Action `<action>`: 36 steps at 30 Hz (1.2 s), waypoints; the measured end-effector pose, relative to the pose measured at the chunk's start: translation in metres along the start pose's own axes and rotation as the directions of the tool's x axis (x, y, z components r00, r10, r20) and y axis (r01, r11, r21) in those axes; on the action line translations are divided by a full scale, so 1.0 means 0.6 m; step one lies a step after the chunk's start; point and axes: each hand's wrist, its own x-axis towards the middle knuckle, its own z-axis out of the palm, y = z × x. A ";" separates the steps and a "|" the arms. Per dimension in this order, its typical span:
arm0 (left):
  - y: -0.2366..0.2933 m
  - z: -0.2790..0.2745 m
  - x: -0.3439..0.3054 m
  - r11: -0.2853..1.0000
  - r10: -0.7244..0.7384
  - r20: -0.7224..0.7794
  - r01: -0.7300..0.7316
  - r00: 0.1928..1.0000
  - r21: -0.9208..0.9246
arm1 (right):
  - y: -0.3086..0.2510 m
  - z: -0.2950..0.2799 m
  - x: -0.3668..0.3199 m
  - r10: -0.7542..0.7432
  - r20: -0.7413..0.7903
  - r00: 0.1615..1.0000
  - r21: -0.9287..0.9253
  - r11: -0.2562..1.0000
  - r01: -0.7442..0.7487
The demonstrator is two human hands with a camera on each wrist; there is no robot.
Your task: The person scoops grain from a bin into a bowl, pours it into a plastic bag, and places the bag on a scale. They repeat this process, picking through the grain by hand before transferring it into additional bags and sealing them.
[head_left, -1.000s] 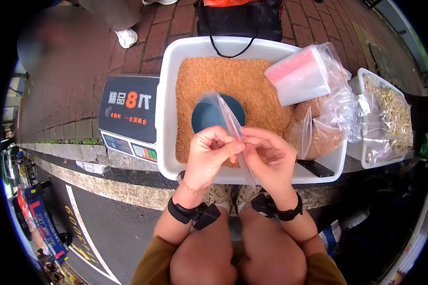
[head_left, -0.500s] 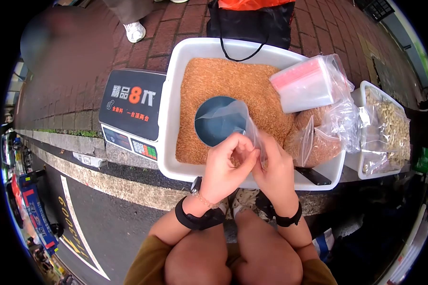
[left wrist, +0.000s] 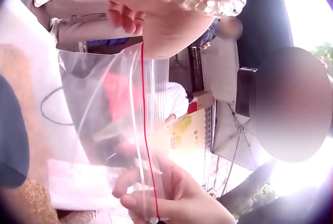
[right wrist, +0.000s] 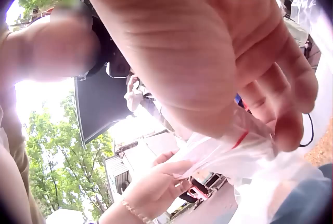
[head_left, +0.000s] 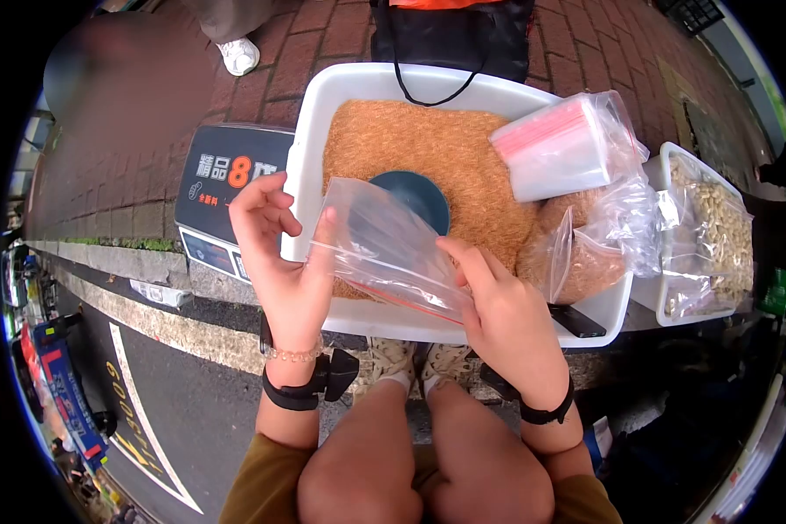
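Note:
A clear zip-lock bag (head_left: 384,231) with a red line along its mouth stretches between my two hands. My left hand (head_left: 284,271) is at the bag's left end, its straight thumb against the film and its other fingers loosely bent, apart from the thumb. At the bag's other end my right hand (head_left: 511,323) pinches the film near the red line; the left wrist view also shows these pinching fingers (left wrist: 138,198). Below the bag, a blue-grey bowl (head_left: 424,196) sits in brown grain-like stuff (head_left: 489,210), partly covered by the bag in the head view.
A white tub (head_left: 310,131) holds the grain, a pack of zip bags (head_left: 555,148), filled bags (head_left: 585,262) and a phone (head_left: 578,320). A scale (head_left: 214,201) stands left. A nut-filled box (head_left: 716,227) is right; a black bag (head_left: 454,52) lies behind. A person's shoe (head_left: 238,57) is far left.
My hands were close together at the bag's mouth and have moved apart. The left hand went left and its fingers spread; the bag now lies stretched out wide between them.

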 end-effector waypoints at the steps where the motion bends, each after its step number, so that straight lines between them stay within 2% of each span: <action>1: 0.003 0.000 0.005 0.990 0.039 0.128 -0.056 0.991 0.127 | 0.008 -0.012 0.006 0.005 -0.004 1.000 -0.004 1.000 -0.005; 2: 0.028 0.006 0.014 0.995 0.012 0.201 -0.032 0.980 0.098 | 0.013 -0.027 0.014 0.056 -0.084 0.995 0.112 0.993 -0.046; 3: 0.042 0.016 0.022 0.995 0.014 0.201 -0.033 0.980 0.092 | 0.016 -0.041 0.023 0.112 -0.157 0.981 0.229 0.971 -0.074; 4: 0.052 0.028 0.031 0.985 0.123 0.306 -0.154 0.944 0.082 | 0.013 -0.056 0.032 0.113 -0.160 0.981 0.225 0.971 -0.075; 5: 0.066 0.038 0.037 0.960 0.228 0.404 -0.273 0.886 0.059 | 0.007 -0.073 0.041 0.133 -0.263 0.956 0.170 0.981 -0.090; 6: 0.089 0.049 0.038 0.974 0.186 0.447 -0.225 0.875 0.035 | 0.005 -0.086 0.050 0.144 -0.364 0.920 0.117 0.987 -0.109; 7: 0.096 0.059 0.039 0.961 0.207 0.473 -0.268 0.857 0.064 | 0.007 -0.095 0.059 0.142 -0.368 0.919 0.113 0.988 -0.108; 8: 0.102 0.063 0.044 0.925 0.269 0.462 -0.360 0.845 0.119 | 0.011 -0.105 0.067 -0.015 -0.510 0.860 -0.165 0.983 -0.081; 9: 0.107 0.066 0.050 0.878 0.331 0.453 -0.446 0.828 0.175 | 0.007 -0.116 0.073 -0.205 -0.592 0.780 -0.431 0.898 -0.092; 10: 0.112 0.066 0.056 0.876 0.337 0.446 -0.449 0.829 0.173 | -0.004 -0.133 0.076 -0.371 -0.613 0.697 -0.636 0.755 -0.158; 11: 0.116 0.064 0.062 0.776 0.464 0.374 -0.572 0.803 0.267 | -0.007 -0.132 0.073 -0.380 -0.614 0.692 -0.640 0.753 -0.155; 12: 0.119 0.062 0.067 0.651 0.585 0.310 -0.662 0.749 0.371 | -0.008 -0.126 0.062 -0.419 -0.578 0.700 -0.535 0.843 0.063; 13: 0.121 0.065 0.063 0.649 0.589 0.302 -0.662 0.749 0.376 | -0.012 -0.118 0.050 -0.464 -0.546 0.698 -0.392 0.877 0.277; 14: 0.121 0.072 0.051 0.696 0.608 0.277 -0.667 0.744 0.265 | -0.025 -0.105 0.040 -0.394 -0.447 0.803 -0.315 0.910 0.271; 15: 0.121 0.080 0.037 0.730 0.625 0.254 -0.668 0.738 0.147 | -0.031 -0.098 0.036 -0.340 -0.372 0.864 -0.320 0.920 0.224; 18: 0.123 0.089 -0.004 0.724 0.653 0.272 -0.688 0.706 0.047 | 0.009 -0.071 0.043 -0.339 -0.324 0.884 -0.319 0.918 0.235; 20: 0.124 0.099 -0.034 0.715 0.675 0.319 -0.696 0.666 -0.060 | 0.012 -0.067 0.045 -0.019 -0.178 0.984 -0.002 1.000 0.019; 21: 0.126 0.106 -0.052 0.708 0.690 0.331 -0.695 0.644 -0.122 | 0.019 -0.061 0.047 -0.017 -0.177 0.984 -0.002 1.000 0.017; 22: 0.128 0.110 -0.069 0.697 0.703 0.340 -0.700 0.624 -0.157 | 0.029 -0.051 0.050 -0.174 -0.155 0.972 -0.256 0.958 0.131; 23: 0.131 0.109 -0.080 0.665 0.728 0.345 -0.733 0.593 -0.144 | 0.040 -0.040 0.052 -0.317 -0.093 0.944 -0.491 0.839 0.233; 24: 0.129 0.111 -0.084 0.677 0.722 0.321 -0.722 0.613 -0.142 | 0.046 -0.026 0.051 -0.256 -0.004 0.967 -0.502 0.836 0.220; 25: 0.127 0.113 -0.088 0.689 0.714 0.298 -0.711 0.633 -0.139 | 0.058 -0.014 0.054 -0.252 -0.004 0.968 -0.505 0.836 0.216; 27: 0.114 0.111 -0.080 0.698 0.709 0.270 -0.701 0.651 -0.145 | 0.086 0.008 0.068 -0.046 0.029 0.999 -0.127 0.991 0.049; 28: 0.108 0.110 -0.078 0.706 0.705 0.243 -0.693 0.666 -0.147 | 0.097 0.018 0.072 -0.089 -0.063 0.994 0.053 0.994 0.093; 29: 0.108 0.110 -0.083 0.707 0.704 0.246 -0.691 0.667 -0.150 | 0.100 0.024 0.079 -0.085 -0.063 0.994 0.054 0.995 0.089; 31: 0.110 0.109 -0.098 0.666 0.730 0.331 -0.731 0.598 -0.148 | 0.103 0.035 0.097 -0.050 -0.308 0.950 -0.311 0.949 -0.051; 32: 0.111 0.110 -0.103 0.658 0.734 0.353 -0.738 0.581 -0.152 | 0.115 0.037 0.109 -0.045 -0.310 0.950 -0.310 0.949 -0.056; 34: 0.108 0.117 -0.104 0.669 0.717 0.366 -0.733 0.593 -0.121 | 0.138 0.036 0.126 0.241 -0.224 0.944 0.039 0.970 -0.238; 35: 0.105 0.122 -0.103 0.680 0.698 0.378 -0.728 0.608 -0.086 | 0.129 0.032 0.118 0.245 -0.226 0.943 0.038 0.969 -0.243; 36: 0.097 0.128 -0.094 0.708 0.681 0.354 -0.700 0.641 -0.096 | 0.112 0.026 0.105 0.154 -0.252 0.955 -0.157 0.968 -0.198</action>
